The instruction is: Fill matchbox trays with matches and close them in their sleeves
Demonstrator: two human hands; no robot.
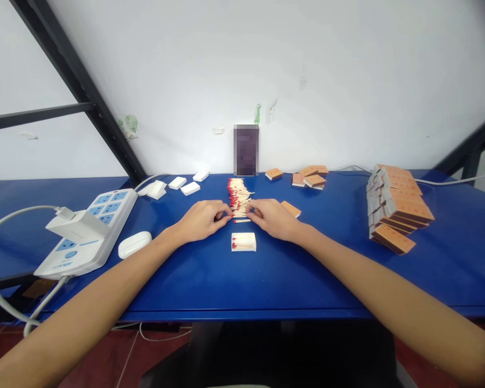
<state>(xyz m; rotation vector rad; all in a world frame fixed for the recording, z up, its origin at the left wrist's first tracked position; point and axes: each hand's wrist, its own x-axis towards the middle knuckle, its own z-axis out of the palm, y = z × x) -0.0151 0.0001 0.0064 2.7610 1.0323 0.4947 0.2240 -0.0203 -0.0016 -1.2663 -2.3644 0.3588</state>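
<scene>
Red-headed matches (238, 194) lie in a heap, their heads pointing left. My left hand (204, 220) has thumb and fingertips pinched at the head ends of the nearest matches. At the opposite, bare ends, my right hand (272, 218) closes its fingertips on the same matches. One loose match (241, 221) lies just in front of the heap. Nearer to me stands a white matchbox tray (243, 249) with a few matches inside. An orange matchbox cover (291, 209) lies partly hidden behind my right hand.
Several white trays (178, 183) lie at the back left, and orange matchboxes (314, 180) at the back right. A large stack of matchboxes (400, 196) stands right. Left are a power strip (117, 213) with a charger and a white case (134, 245). A phone-like dark rectangle (246, 151) leans on the wall.
</scene>
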